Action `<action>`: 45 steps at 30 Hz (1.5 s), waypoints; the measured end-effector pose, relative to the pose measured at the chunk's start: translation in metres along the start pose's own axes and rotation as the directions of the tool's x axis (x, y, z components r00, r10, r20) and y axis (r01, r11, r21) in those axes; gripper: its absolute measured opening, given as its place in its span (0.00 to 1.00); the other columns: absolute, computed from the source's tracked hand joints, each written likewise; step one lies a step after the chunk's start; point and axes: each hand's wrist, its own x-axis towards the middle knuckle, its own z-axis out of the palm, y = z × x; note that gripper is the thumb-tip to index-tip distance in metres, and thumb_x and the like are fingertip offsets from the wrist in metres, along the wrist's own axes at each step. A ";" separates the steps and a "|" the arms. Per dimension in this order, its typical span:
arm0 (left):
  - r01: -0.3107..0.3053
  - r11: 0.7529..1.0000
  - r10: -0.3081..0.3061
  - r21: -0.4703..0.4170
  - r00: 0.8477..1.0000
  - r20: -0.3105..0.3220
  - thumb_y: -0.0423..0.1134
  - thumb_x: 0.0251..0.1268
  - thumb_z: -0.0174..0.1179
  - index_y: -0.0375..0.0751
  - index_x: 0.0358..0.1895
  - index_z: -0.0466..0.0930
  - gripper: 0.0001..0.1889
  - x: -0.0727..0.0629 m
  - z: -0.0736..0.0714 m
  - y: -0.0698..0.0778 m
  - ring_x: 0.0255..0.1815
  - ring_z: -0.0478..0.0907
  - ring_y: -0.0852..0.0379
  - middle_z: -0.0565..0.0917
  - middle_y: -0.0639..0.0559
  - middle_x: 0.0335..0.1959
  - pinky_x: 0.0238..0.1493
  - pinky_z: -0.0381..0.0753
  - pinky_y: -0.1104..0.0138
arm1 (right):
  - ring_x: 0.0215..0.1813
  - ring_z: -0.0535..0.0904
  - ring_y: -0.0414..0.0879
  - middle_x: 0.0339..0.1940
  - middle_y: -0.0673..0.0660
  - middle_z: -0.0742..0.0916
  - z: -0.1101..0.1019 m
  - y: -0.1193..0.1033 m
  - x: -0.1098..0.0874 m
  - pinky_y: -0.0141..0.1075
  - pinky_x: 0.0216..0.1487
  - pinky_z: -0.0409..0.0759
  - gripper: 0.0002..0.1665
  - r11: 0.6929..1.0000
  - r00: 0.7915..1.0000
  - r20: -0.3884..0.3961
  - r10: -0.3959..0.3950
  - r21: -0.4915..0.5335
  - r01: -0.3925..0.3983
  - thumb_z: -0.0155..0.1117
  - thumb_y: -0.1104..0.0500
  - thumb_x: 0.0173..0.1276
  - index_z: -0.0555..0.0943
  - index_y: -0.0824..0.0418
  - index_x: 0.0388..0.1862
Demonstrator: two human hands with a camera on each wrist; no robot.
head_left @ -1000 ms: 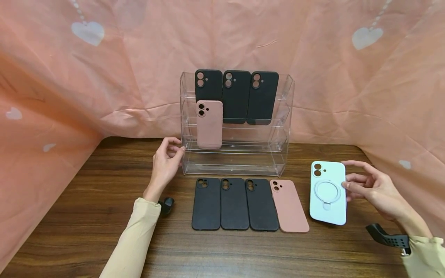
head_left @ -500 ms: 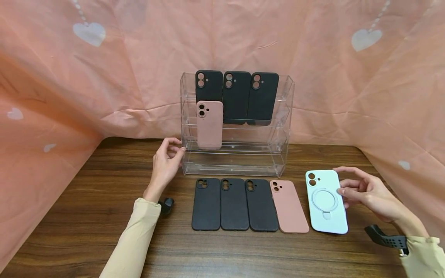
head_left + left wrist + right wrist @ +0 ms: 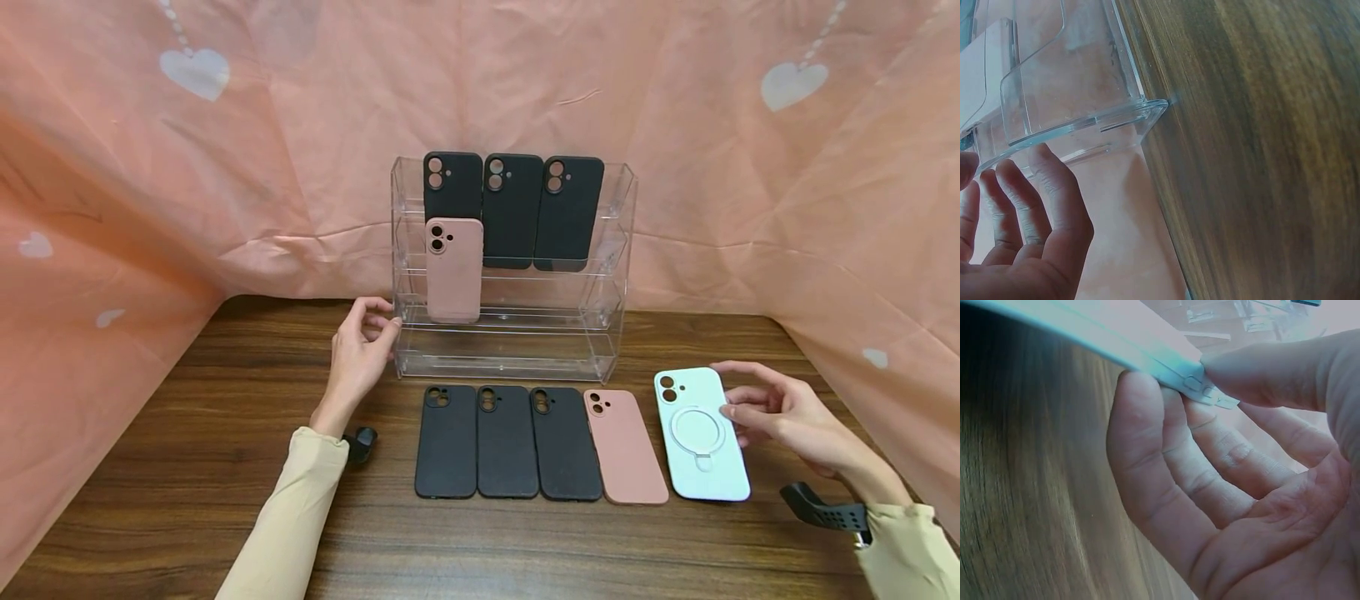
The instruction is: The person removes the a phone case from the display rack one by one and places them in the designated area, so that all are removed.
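My right hand (image 3: 795, 417) pinches the right edge of a white phone case (image 3: 701, 467), thumb on its face and fingers behind it. A ring with a small tab marks the case's back. It lies almost flat, just right of a pink phone case (image 3: 630, 454); the right wrist view shows its edge (image 3: 1166, 365) between thumb and fingertips. My left hand (image 3: 357, 350) holds the left side of a clear tiered display stand (image 3: 525, 367), its curled fingertips against the plastic in the left wrist view. Three black phone cases (image 3: 506, 446) lie left of the pink one.
Three black cases (image 3: 573, 217) stand in the stand's top tier. A pink case (image 3: 454, 275) stands a tier lower at left, overlapping the leftmost black one. A pink curtain (image 3: 315, 167) hangs behind and beside the wooden table (image 3: 187, 467).
The right hand has brought the white case down and to the left, beside the flat pink case. The left hand keeps its place at the stand.
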 end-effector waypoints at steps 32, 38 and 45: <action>0.012 1.000 -0.012 -0.008 1.000 0.001 0.39 0.71 0.62 0.45 0.53 0.78 0.11 0.000 0.000 0.001 0.29 0.86 0.46 0.85 0.42 0.38 0.26 0.83 0.71 | 0.40 0.86 0.37 0.48 0.41 0.87 -0.003 0.019 0.007 0.42 0.33 0.89 0.28 0.994 0.981 0.194 0.026 -0.111 -0.004 0.59 0.73 0.72 0.74 0.64 0.71; 0.008 1.000 -0.008 -0.010 1.000 0.004 0.39 0.71 0.62 0.45 0.54 0.78 0.11 -0.001 0.000 0.001 0.30 0.86 0.43 0.85 0.42 0.37 0.26 0.83 0.71 | 0.42 0.85 0.35 0.47 0.41 0.86 0.000 0.019 0.007 0.41 0.34 0.89 0.28 0.992 0.980 0.196 0.043 -0.123 -0.019 0.60 0.72 0.72 0.73 0.66 0.71; 0.011 1.000 -0.011 -0.012 1.000 0.011 0.39 0.72 0.62 0.45 0.54 0.77 0.12 -0.001 -0.001 0.002 0.31 0.87 0.41 0.85 0.43 0.38 0.26 0.84 0.70 | 0.40 0.85 0.36 0.47 0.45 0.86 0.004 0.017 0.007 0.41 0.33 0.89 0.27 0.991 0.982 0.177 0.068 -0.124 -0.046 0.61 0.71 0.72 0.73 0.70 0.70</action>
